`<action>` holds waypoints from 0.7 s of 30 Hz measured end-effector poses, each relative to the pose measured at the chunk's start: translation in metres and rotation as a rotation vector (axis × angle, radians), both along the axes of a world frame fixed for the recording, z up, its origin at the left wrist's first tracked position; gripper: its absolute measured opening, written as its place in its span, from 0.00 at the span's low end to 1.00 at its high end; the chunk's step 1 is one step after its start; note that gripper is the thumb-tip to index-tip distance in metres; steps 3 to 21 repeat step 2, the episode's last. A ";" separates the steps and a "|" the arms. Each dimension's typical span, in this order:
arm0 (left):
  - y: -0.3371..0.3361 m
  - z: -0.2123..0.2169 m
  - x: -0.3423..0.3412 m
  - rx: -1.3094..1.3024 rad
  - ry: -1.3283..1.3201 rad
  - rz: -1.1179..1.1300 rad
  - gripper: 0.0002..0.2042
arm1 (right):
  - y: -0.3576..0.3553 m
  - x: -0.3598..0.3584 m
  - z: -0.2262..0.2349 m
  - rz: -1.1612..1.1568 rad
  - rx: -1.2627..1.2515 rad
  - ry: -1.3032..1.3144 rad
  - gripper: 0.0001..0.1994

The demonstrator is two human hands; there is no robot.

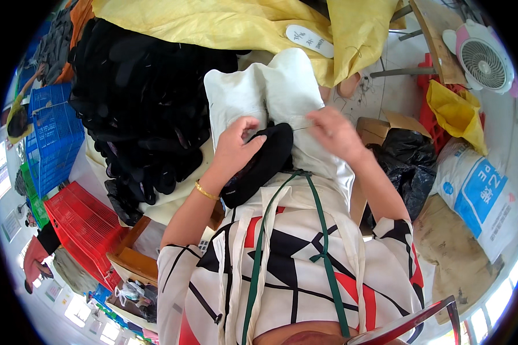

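Observation:
My left hand (243,142) is closed round a black cloth shoe (265,164), thumb on top, over my lap. The shoe lies slantwise on the white cloth (293,80) that covers my knees. To its right, my right hand (335,133) is raised and partly blurred, fingers drawn together. A thin dark thread (304,127) runs from the shoe toward these fingers. Whether a needle is there is too small to tell. Beside my left arm rises a big heap of similar black shoes (144,98).
Yellow sheeting (213,23) with a white sole (309,40) lies ahead. Red (86,224) and blue crates (54,132) stand left. On the right are a cardboard box (380,127), a black plastic bag (406,161), a white sack (472,190) and a fan (482,57). Other people are far left.

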State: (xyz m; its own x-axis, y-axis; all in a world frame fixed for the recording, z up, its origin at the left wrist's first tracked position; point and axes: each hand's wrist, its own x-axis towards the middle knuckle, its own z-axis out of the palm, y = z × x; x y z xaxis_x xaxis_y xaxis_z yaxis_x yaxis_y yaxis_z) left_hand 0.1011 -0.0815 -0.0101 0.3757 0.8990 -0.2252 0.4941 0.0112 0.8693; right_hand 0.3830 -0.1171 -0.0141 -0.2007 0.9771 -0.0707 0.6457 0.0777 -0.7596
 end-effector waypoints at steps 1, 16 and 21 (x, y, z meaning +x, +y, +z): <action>0.001 0.012 0.002 0.144 0.068 -0.008 0.16 | 0.001 -0.008 0.000 0.192 0.065 -0.099 0.13; 0.002 0.013 0.003 0.145 0.070 -0.014 0.16 | 0.000 -0.008 0.001 0.186 0.065 -0.097 0.13; 0.002 0.013 0.003 0.145 0.070 -0.014 0.16 | 0.000 -0.008 0.001 0.186 0.065 -0.097 0.13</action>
